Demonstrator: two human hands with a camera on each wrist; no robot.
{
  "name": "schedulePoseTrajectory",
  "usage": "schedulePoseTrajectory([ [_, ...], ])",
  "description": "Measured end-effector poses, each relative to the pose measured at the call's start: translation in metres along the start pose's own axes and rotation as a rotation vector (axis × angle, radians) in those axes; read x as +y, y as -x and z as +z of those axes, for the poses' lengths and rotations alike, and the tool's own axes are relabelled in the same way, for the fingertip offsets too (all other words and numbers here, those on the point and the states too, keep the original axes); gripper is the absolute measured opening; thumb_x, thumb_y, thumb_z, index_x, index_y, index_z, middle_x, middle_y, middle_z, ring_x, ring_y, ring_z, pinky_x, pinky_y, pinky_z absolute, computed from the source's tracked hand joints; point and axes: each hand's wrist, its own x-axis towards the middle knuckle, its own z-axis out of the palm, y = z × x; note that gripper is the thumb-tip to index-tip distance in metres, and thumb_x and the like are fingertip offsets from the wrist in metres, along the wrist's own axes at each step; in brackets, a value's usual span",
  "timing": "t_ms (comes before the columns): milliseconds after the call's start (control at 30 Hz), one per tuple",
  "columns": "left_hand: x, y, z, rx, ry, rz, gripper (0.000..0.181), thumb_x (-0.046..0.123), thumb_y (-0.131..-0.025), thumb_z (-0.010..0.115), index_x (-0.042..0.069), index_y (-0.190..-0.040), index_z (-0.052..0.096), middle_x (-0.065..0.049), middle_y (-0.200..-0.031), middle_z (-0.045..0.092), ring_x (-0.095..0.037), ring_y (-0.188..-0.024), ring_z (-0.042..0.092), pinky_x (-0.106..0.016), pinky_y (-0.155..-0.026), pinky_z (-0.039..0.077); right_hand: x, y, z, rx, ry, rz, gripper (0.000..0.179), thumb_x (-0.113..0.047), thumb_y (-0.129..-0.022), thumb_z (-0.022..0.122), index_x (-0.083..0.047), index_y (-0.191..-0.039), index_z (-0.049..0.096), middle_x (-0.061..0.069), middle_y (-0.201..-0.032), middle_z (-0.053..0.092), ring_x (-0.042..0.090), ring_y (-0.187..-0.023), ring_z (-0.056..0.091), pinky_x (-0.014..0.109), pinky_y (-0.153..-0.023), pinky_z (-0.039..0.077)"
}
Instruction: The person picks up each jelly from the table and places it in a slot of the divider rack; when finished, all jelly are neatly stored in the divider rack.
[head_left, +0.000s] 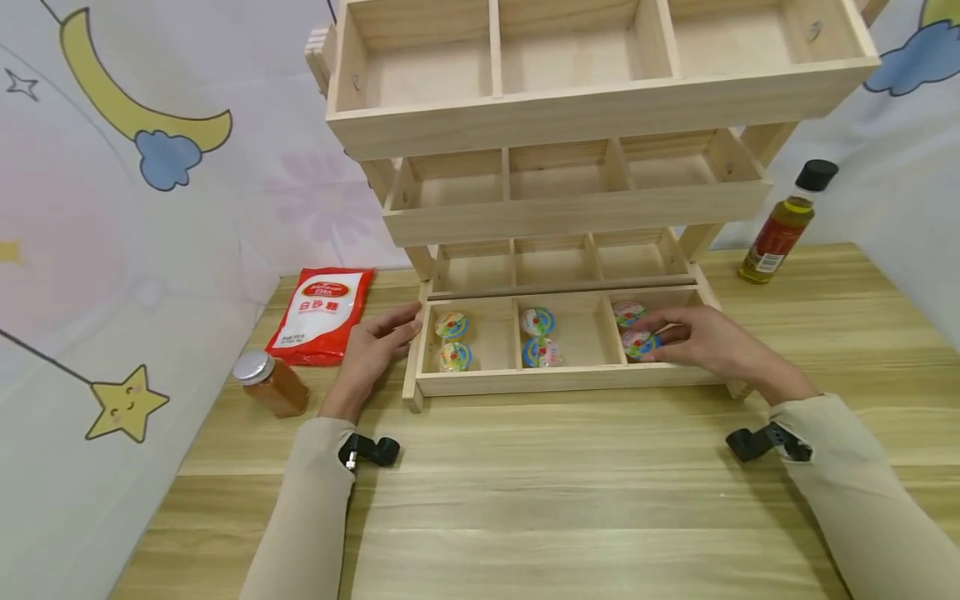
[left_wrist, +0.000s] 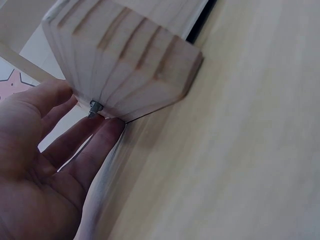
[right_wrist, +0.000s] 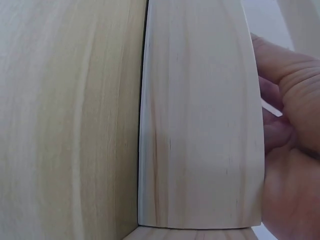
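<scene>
A tiered wooden rack (head_left: 577,385) has a front bottom tray split into three compartments. Two small jelly cups with printed lids sit in each: yellow-lidded jelly cups (head_left: 452,325) on the left, blue-rimmed jelly cups (head_left: 537,322) in the middle. In the right compartment my right hand (head_left: 708,337) pinches the nearer jelly cup (head_left: 636,344); a pink-lidded jelly cup (head_left: 628,312) lies just behind it. The tray wall (right_wrist: 200,115) hides that grip in the right wrist view. My left hand (head_left: 375,346) rests its extended fingertips against the rack's left side, beside a bolt (left_wrist: 95,108).
Left of the rack lie a red-and-white sugar bag (head_left: 322,312) and a silver-lidded jar (head_left: 272,385), which is tipped over. An oil bottle (head_left: 783,225) with a black cap stands at the back right. Upper rack tiers (head_left: 600,108) overhang the bottom tray.
</scene>
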Motion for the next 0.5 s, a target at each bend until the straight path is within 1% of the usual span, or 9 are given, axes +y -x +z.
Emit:
schedulePoseTrajectory([
  [233,-0.0008,0.001,-0.0013,-0.01,-0.005,-0.002,0.045,0.019,-0.103,0.072,0.006,-0.146,0.065,-0.012,-0.146,0.064,-0.015,-0.118,0.067,-0.026,-0.091,0.06,0.0032,0.0,0.0001,-0.028,-0.029,-0.002,0.036,-0.012,-0.099,0.077,-0.004,-0.134,0.071,0.017,-0.131,0.07,0.035,-0.116,0.07,0.025,-0.083,0.058],
  [400,-0.0002,0.0019,-0.0027,-0.01,-0.016,-0.015,0.045,0.021,-0.103,0.073,0.007,-0.146,0.066,-0.01,-0.147,0.064,-0.016,-0.12,0.066,-0.025,-0.092,0.059,0.0041,0.0011,-0.0011,-0.028,-0.006,-0.005,0.037,-0.016,-0.099,0.078,-0.004,-0.134,0.072,0.016,-0.13,0.071,0.034,-0.116,0.071,0.025,-0.083,0.058],
  [500,0.0005,0.0008,-0.003,-0.015,-0.012,-0.008,0.045,0.02,-0.103,0.072,0.007,-0.146,0.065,-0.01,-0.147,0.063,-0.016,-0.12,0.066,-0.025,-0.092,0.059,0.0015,0.0019,-0.0042,-0.021,0.014,-0.003,0.037,-0.018,-0.099,0.079,-0.005,-0.133,0.073,0.013,-0.127,0.072,0.032,-0.114,0.071,0.025,-0.083,0.059],
])
